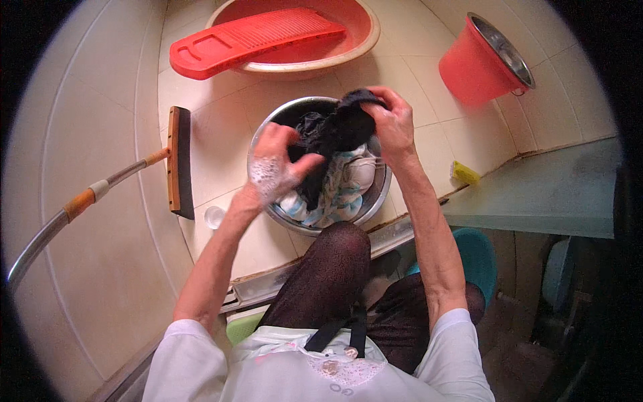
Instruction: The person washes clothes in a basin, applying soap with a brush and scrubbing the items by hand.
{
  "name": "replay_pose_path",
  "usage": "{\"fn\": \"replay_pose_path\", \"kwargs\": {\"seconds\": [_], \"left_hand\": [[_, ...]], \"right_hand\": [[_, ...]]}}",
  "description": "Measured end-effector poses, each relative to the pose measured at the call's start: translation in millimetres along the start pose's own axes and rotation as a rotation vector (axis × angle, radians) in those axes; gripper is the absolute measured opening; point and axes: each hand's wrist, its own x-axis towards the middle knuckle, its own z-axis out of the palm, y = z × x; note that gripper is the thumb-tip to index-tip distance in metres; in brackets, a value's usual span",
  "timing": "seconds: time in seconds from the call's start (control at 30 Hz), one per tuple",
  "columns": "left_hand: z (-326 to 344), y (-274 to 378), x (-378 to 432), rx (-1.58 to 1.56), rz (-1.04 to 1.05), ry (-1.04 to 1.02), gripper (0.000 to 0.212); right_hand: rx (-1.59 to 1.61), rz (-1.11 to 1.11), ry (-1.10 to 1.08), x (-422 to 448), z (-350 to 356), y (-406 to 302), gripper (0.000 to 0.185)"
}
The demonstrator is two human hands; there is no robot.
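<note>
A black garment (354, 128) is bunched over a round metal basin (377, 201). My right hand (396, 123) grips its upper right part between thumb and fingers, above the basin's far rim. At the garment's left side is my left hand (281, 158), with thumb and fingers spread apart and slightly blurred. White suds (264, 173) cover the back of that hand near the wrist. Below the black garment, wet white and light-blue cloth (334, 193) lies in the basin. The black garment hides part of the basin's inside.
A red washboard (256, 37) rests across a large red tub (321, 58) at the back. A red bucket (477, 63) stands far right, near a yellow item (464, 173). Left are a floor squeegee (180, 163) and a small clear cup (215, 217). A glass panel (532, 191) borders the right.
</note>
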Motion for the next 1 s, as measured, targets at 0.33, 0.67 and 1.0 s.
{"fn": "replay_pose_path", "kwargs": {"seconds": [0.33,0.67,1.0], "left_hand": [[-6.8,27.3,31.1,-0.983,-0.36,0.119,0.025],[-46.3,67.8,44.8,-1.322,-0.31,0.109,0.033],[-64.3,1.7,28.4,-1.022,-0.274,0.035,0.035]], "right_hand": [[0.194,-0.147,-0.384,18.0,35.5,-49.7,0.041],[-0.484,-0.029,-0.501,-4.0,15.8,87.8,0.03],[0.215,-0.179,-0.039,20.1,-30.3,-21.2,0.029]]}}
